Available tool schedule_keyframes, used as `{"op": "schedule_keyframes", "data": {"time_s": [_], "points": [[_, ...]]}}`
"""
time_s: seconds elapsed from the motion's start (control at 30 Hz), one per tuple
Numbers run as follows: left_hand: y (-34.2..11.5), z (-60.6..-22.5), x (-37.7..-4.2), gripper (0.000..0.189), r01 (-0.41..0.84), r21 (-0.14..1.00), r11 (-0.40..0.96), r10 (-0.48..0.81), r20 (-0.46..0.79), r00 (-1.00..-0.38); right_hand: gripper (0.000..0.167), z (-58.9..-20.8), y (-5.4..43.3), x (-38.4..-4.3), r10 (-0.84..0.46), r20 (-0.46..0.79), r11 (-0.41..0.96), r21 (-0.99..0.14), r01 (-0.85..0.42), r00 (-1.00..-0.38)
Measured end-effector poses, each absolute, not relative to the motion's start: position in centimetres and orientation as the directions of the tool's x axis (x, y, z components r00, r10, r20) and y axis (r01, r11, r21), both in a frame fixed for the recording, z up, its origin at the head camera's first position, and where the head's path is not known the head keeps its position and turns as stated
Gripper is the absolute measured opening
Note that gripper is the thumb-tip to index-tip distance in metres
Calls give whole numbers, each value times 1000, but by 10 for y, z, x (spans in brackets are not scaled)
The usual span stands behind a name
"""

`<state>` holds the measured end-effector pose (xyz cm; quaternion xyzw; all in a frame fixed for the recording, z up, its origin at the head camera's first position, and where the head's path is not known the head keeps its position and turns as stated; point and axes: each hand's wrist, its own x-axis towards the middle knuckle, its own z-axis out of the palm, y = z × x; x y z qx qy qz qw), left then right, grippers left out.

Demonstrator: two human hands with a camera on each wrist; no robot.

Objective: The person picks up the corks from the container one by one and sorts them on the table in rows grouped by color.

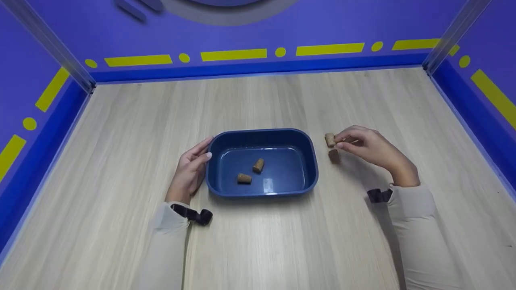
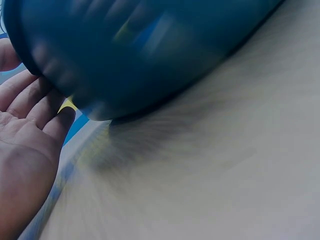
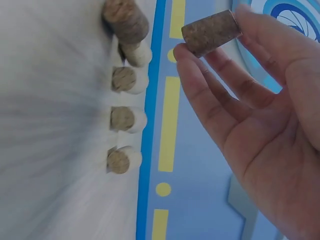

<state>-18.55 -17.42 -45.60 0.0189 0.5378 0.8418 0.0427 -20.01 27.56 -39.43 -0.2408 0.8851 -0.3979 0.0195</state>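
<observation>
A blue rectangular tub [image 1: 262, 194] stands on the wooden table with two corks inside, one cork [image 1: 258, 165] tilted beside the other cork [image 1: 244, 179]. My left hand [image 1: 190, 169] rests against the tub's left side, fingers loosely extended along the outer wall and thumb at the rim. To the right of the tub, my right hand [image 1: 367, 147] pinches a cork [image 3: 211, 33] between thumb and fingertips. Just below it in the head view is another, darker cork [image 1: 334, 156]. The left wrist view shows the left hand's fingers [image 2: 37, 100] touching the tub's outside.
In the right wrist view, several more corks, including a standing cork [image 3: 122, 118], form a row beside the held one. Blue panels [image 1: 242, 36] with yellow marks bound the table [image 1: 258, 249] at the back and both sides.
</observation>
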Motion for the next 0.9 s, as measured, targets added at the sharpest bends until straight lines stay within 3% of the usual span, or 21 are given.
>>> {"op": "schedule_keyframes", "data": {"time_s": [0.2,0.5,0.73,0.9], "points": [[-174,-457,-186,54,-40,906,-421,90,-2,-996,25,-400,281,-199,-433,130,570,-727,-383,-892],[-174,-457,-186,55,-38,902,-431,93,3,-996,31,-408,284,-199,-455,115,668,-611,-424,-883],[-174,-457,-184,54,-34,900,-435,99,10,-995,37,-409,288,-197,-419,-17,711,-628,-316,-908],[-174,-457,-186,53,-20,906,-424,95,22,-995,39,-411,288,-198,-423,-36,740,-590,-323,-905]]}}
